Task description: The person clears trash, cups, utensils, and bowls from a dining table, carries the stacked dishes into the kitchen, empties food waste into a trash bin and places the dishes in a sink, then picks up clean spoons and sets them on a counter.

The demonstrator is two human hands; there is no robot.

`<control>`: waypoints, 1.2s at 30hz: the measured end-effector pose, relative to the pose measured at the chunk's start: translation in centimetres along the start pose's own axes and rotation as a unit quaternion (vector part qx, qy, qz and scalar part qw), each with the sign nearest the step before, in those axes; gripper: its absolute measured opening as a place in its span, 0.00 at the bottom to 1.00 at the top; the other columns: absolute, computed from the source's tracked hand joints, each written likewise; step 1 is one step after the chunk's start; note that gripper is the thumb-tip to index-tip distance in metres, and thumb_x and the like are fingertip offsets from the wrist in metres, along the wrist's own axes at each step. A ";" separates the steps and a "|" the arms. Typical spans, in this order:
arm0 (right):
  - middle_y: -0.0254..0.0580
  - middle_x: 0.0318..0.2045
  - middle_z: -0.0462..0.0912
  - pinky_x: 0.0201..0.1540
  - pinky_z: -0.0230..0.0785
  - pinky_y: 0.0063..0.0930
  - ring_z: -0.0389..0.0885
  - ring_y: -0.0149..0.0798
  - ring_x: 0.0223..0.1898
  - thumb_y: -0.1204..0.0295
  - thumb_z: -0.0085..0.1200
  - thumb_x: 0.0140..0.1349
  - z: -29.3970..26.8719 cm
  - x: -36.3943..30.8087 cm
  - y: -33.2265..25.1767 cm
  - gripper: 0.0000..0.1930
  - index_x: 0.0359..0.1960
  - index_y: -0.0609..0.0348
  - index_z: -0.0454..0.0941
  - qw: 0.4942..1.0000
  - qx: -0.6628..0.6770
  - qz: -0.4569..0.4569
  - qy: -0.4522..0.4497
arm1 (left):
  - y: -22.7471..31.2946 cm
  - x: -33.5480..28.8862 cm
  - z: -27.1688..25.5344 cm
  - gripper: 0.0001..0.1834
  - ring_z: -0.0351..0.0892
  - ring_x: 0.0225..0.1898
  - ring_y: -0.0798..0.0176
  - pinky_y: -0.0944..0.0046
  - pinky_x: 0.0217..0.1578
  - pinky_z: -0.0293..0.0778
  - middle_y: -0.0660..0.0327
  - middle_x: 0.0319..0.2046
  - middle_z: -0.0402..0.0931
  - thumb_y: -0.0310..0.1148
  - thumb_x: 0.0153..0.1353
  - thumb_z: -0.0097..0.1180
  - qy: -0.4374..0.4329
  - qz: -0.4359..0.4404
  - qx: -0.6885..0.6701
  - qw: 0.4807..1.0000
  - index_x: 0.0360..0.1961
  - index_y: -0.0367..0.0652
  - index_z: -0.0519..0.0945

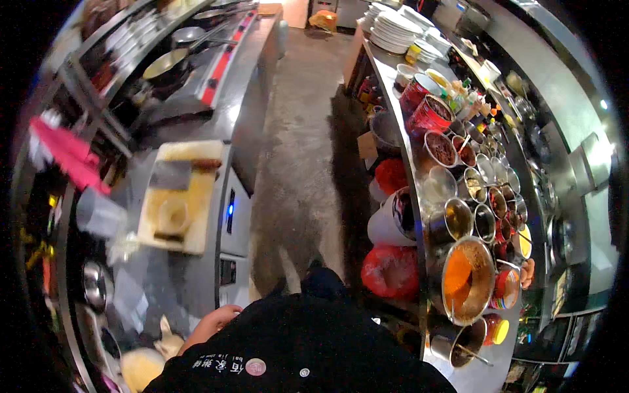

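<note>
My left hand [221, 319] is low beside the left counter's front edge, close against my black shirt. The shirt partly covers its fingers, so I cannot tell how they are held or if anything is in them. My right hand is out of view. Farther along the left counter lies a yellow-stained white cutting board [208, 226]. On it are a cleaver [171, 175] with a brown handle and a small pale round container [174, 213]. A clear plastic container [99, 213] stands left of the board.
A steel pot [486, 252] of orange liquid, several sauce containers and stacked white plates [393, 31] line the right counter. Across it shows a hand [527, 272], apparently another person's. A red bag [389, 272] and white bucket [383, 226] narrow the aisle [295, 150]. Pans [165, 64] sit far left.
</note>
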State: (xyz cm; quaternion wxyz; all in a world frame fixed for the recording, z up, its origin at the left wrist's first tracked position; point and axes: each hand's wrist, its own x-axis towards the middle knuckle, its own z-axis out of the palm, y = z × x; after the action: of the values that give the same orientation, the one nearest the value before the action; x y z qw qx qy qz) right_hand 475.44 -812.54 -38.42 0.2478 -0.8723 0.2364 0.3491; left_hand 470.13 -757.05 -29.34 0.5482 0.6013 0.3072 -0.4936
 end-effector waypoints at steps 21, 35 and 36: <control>0.54 0.27 0.79 0.33 0.70 0.40 0.79 0.50 0.30 0.66 0.55 0.48 -29.5 40.7 -63.4 0.16 0.35 0.65 0.74 0.928 0.052 -0.293 0.226 | 47.4 17.5 -23.8 0.11 0.76 0.32 0.54 0.56 0.35 0.71 0.51 0.28 0.77 0.33 0.48 0.53 0.265 0.193 0.255 0.910 0.30 0.37 0.80; 0.50 0.28 0.79 0.22 0.71 0.37 0.79 0.45 0.22 0.63 0.54 0.51 -34.4 57.8 -77.9 0.15 0.34 0.63 0.74 0.999 -0.008 -0.041 0.030 | 83.9 24.7 -45.1 0.12 0.76 0.32 0.49 0.53 0.35 0.71 0.47 0.29 0.76 0.33 0.47 0.51 0.088 0.242 0.391 0.884 0.27 0.35 0.80; 0.50 0.28 0.79 0.22 0.71 0.37 0.79 0.45 0.22 0.64 0.54 0.51 -35.3 59.7 -79.6 0.15 0.34 0.63 0.74 0.999 -0.007 -0.039 0.030 | 86.8 25.6 -46.2 0.12 0.76 0.32 0.48 0.53 0.35 0.71 0.46 0.29 0.76 0.33 0.47 0.51 0.086 0.243 0.390 0.884 0.27 0.35 0.80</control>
State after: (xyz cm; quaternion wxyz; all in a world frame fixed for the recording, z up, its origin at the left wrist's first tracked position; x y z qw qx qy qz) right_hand 577.90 -786.96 -38.18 0.2483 -0.8926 0.2068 0.3145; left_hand 569.29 -735.28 -26.39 0.3439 0.8624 -0.0199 -0.3710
